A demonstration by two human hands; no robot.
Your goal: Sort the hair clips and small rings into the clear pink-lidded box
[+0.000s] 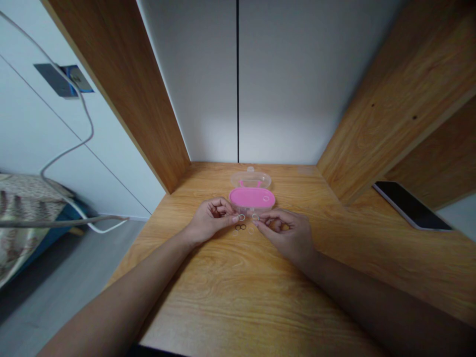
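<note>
My left hand [211,218] pinches a small light-coloured ring [241,217] between thumb and fingertips. Another small pale ring [255,217] is held the same way by my right hand [288,230]. The two rings are a short gap apart, just in front of an oval case with a pink inside [251,197]. Its clear lid [251,179] is tipped open towards the back, and one pale ring [266,198] lies on the pink surface. On the wood below my fingertips rest dark rings [243,227] and a faint pale ring [251,230].
A phone [411,204] lies on the wooden tabletop [230,297] at the right. Wooden panels [126,84] flank a white back panel [282,89]. At the left a white cable [89,119] hangs down past a wall socket, over patterned fabric [26,213].
</note>
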